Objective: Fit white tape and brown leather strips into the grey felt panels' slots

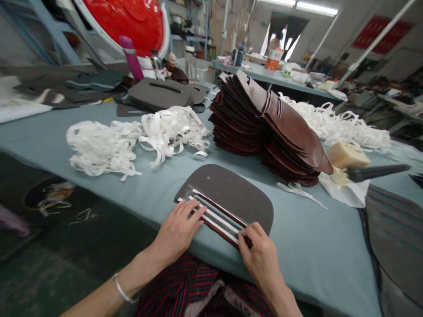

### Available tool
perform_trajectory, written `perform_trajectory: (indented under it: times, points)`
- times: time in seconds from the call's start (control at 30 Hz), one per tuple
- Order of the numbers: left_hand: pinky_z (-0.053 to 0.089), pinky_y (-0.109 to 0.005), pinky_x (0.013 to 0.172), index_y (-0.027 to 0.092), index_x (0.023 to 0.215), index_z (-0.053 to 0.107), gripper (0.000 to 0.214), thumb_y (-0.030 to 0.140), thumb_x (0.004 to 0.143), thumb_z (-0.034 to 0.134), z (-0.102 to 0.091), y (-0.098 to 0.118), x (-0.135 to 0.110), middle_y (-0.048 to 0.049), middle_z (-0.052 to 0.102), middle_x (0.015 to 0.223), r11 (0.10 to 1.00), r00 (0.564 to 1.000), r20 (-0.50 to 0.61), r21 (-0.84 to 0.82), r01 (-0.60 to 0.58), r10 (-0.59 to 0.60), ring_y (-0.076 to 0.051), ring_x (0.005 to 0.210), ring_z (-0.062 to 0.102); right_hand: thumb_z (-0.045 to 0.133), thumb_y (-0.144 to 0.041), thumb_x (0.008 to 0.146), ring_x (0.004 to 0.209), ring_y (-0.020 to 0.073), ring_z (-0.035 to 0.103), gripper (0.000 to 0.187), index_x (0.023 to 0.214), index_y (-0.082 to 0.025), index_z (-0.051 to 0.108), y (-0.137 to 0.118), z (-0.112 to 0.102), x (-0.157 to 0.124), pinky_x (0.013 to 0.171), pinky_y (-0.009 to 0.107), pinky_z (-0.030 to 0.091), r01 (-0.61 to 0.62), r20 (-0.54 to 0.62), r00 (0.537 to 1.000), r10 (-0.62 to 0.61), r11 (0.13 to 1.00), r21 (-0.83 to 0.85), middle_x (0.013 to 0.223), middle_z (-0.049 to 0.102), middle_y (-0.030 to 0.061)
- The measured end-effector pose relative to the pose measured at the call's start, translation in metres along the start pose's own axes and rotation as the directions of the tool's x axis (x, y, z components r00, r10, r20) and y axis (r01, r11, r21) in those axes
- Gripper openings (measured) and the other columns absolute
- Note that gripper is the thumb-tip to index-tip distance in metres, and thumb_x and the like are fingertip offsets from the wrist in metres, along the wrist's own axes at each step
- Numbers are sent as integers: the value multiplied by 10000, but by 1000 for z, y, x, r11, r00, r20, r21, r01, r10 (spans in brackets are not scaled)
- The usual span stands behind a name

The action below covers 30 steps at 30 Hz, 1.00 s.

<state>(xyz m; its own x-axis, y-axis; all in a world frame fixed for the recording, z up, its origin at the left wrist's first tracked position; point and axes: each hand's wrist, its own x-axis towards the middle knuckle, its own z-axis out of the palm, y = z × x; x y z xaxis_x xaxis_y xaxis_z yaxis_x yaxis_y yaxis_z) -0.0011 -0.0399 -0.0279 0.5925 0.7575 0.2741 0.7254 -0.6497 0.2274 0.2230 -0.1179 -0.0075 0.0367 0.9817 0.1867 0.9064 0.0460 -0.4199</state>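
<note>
A dark grey panel (228,185) with rounded corners lies flat at the table's near edge. Long slots run along its near side, with brown leather edges and white tape strips (218,220) beside them. My left hand (178,226) rests on the left part of the strips, fingers stretched out and lying flat, holding nothing. At the strips' right end, my right hand (259,248) has its thumb and fingers pinched together on a white tape strip; the fingertips partly hide it.
Two heaps of white tape (104,147) lie at the left. Behind the panel stands a stack of brown leather pieces (264,119). At the right are a yellowish block (346,154), a black-handled brush (376,172) and grey slotted panels (396,237). More grey panels (161,93) lie farther back.
</note>
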Motion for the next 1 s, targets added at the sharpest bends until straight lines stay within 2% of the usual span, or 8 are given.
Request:
perform_trajectory:
  times: [0.1, 0.27, 0.4, 0.53, 0.7, 0.8, 0.9, 1.0]
  points:
    - [373, -450, 1076, 186, 1214, 533, 306, 228, 932, 422, 3, -12, 0, -119, 498, 1259, 991, 994, -84, -117, 63, -73, -238, 1235, 445, 402, -216, 930, 682, 129, 571, 243, 823, -190, 619, 7, 1, 9, 669, 225, 446, 31, 5, 999, -32, 999, 36, 799, 556, 30]
    - [385, -481, 1064, 184, 1177, 520, 272, 252, 922, 453, 4, -25, 3, -111, 500, 1230, 966, 974, -145, -219, 138, -172, -257, 1267, 410, 378, -242, 937, 659, 135, 592, 259, 826, -204, 609, 20, 10, 15, 624, 228, 452, 53, 59, 997, -50, 998, -46, 816, 569, 36]
    - [416, -488, 1024, 208, 1109, 529, 237, 302, 891, 531, -1, -38, 6, -83, 535, 1160, 940, 960, -149, -285, 189, -238, -251, 1196, 457, 419, -245, 910, 645, 126, 609, 184, 813, -225, 573, 32, 13, 20, 588, 213, 457, 100, 188, 978, -86, 993, -66, 814, 569, 18]
    - [429, -459, 1003, 212, 1065, 523, 201, 304, 888, 543, -7, -41, 6, -73, 542, 1130, 918, 954, -146, -344, 200, -262, -235, 1154, 473, 423, -239, 888, 568, 114, 592, 165, 771, -241, 540, 32, 11, 27, 523, 208, 446, 131, 232, 969, -90, 977, -168, 782, 557, -4]
    - [452, -426, 970, 213, 1041, 519, 197, 313, 877, 561, -11, -41, 3, -64, 541, 1120, 905, 957, -135, -381, 189, -256, -220, 1108, 489, 475, -259, 863, 680, 141, 625, 126, 755, -240, 537, 35, 5, 30, 593, 218, 480, 237, 179, 961, -212, 963, -130, 780, 593, 6]
    - [458, -425, 958, 211, 1044, 518, 203, 314, 875, 563, -10, -40, 3, -62, 544, 1110, 909, 957, -140, -371, 189, -256, -222, 1096, 494, 510, -284, 862, 634, 144, 615, 92, 810, -242, 574, 37, 6, 31, 584, 229, 480, 203, 133, 973, -189, 974, -102, 717, 608, -10]
    - [458, -429, 956, 209, 1040, 520, 202, 312, 872, 567, -9, -39, 3, -62, 545, 1105, 915, 952, -153, -352, 198, -265, -225, 1095, 494, 512, -312, 886, 677, 164, 612, 111, 884, -247, 602, 26, 13, 33, 614, 258, 474, 223, 79, 973, -217, 971, -90, 744, 622, 2]
    - [459, -427, 956, 208, 1047, 521, 205, 304, 872, 569, -8, -39, 3, -64, 542, 1115, 919, 951, -160, -339, 200, -266, -223, 1095, 494, 470, -285, 918, 748, 186, 588, 157, 847, -240, 603, 9, 23, 38, 695, 298, 460, 262, 25, 965, -261, 961, -87, 791, 617, 26]
